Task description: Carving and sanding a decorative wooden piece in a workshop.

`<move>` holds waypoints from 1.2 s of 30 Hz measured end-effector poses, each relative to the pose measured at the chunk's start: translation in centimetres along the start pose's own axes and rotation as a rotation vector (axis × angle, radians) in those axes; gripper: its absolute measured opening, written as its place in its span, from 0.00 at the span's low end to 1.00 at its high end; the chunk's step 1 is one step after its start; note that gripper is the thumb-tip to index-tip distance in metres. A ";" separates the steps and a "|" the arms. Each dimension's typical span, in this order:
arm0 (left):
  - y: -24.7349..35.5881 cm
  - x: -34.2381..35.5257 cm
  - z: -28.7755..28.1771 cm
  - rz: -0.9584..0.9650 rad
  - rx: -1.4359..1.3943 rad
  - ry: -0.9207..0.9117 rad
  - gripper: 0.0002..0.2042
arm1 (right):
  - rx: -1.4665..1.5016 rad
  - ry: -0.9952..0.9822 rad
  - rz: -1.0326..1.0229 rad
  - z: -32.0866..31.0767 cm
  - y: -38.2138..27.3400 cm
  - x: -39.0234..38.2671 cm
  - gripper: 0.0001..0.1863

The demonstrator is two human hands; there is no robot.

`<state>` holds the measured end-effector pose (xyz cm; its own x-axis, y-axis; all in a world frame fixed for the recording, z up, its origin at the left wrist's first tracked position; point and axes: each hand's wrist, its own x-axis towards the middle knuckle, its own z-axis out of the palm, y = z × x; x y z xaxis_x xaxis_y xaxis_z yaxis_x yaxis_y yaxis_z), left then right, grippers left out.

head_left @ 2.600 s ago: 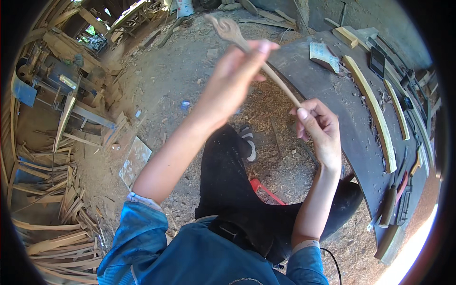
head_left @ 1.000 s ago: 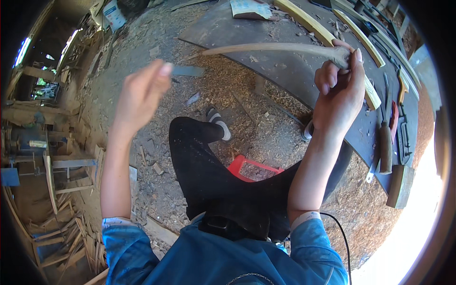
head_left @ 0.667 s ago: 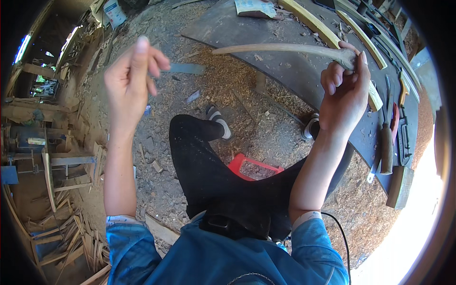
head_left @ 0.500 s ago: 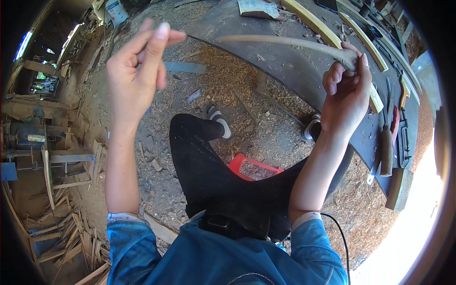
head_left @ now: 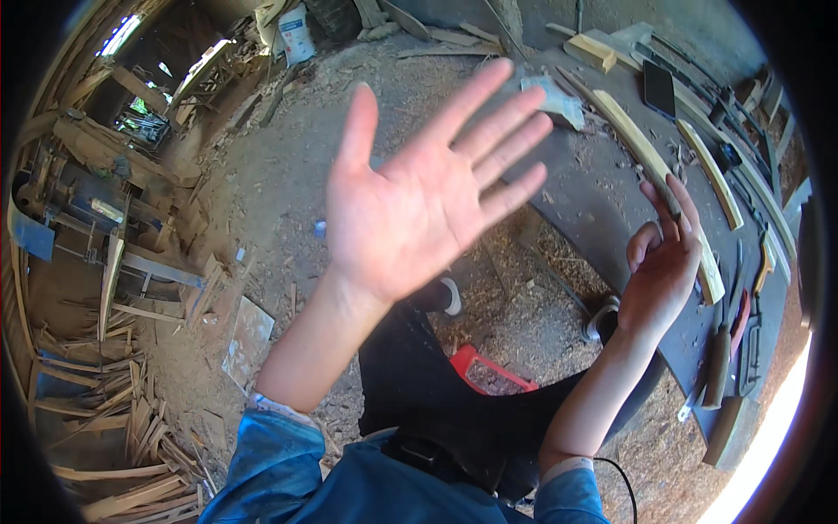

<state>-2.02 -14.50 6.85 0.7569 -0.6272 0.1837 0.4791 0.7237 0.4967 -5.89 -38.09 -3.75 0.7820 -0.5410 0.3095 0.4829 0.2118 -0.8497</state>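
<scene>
My left hand [head_left: 410, 214] is raised in the middle of the view, palm up toward the camera. All its fingers are spread and nothing is in it. At the right, my right hand [head_left: 665, 271] pinches the near end of a slender, curved, grey-brown wooden stick [head_left: 661, 188] between thumb and fingers. The stick points away over the dark workbench [head_left: 576, 196], nearly in line with a pale wooden strip [head_left: 630, 127] lying there, so part of its outline is hard to make out.
On the bench lie a phone [head_left: 659, 89], a second pale strip [head_left: 711, 175], a crumpled paper packet [head_left: 554, 102], a wooden-handled tool [head_left: 717, 367] and a wood block [head_left: 731, 434]. A red plastic frame [head_left: 493, 374] is on the floor by my legs. Scrap wood [head_left: 131, 419] piles up at left.
My left hand has swung right and opened from a loosely curled shape to a spread palm. The stick has turned from pointing left to pointing away. The view has shifted upward.
</scene>
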 end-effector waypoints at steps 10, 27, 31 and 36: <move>-2.4 -1.7 3.5 -0.154 -0.013 -0.140 0.50 | 0.114 0.080 0.075 1.9 0.2 -0.2 0.30; -3.9 -2.2 2.6 0.013 0.369 -0.009 0.38 | 0.051 -0.002 0.050 1.3 0.2 -0.3 0.31; -4.4 -1.4 0.1 0.306 0.823 0.310 0.22 | 0.036 0.097 0.041 3.6 -0.8 -0.8 0.30; -4.5 -1.6 -1.4 0.143 0.932 0.209 0.23 | 0.098 -0.166 0.131 2.2 -0.7 -1.1 0.28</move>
<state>-4.75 -16.37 3.10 0.8875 -0.4220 0.1848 -0.1009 0.2134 0.9717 -6.24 -35.82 -2.54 0.8906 -0.3642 0.2725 0.4030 0.3541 -0.8439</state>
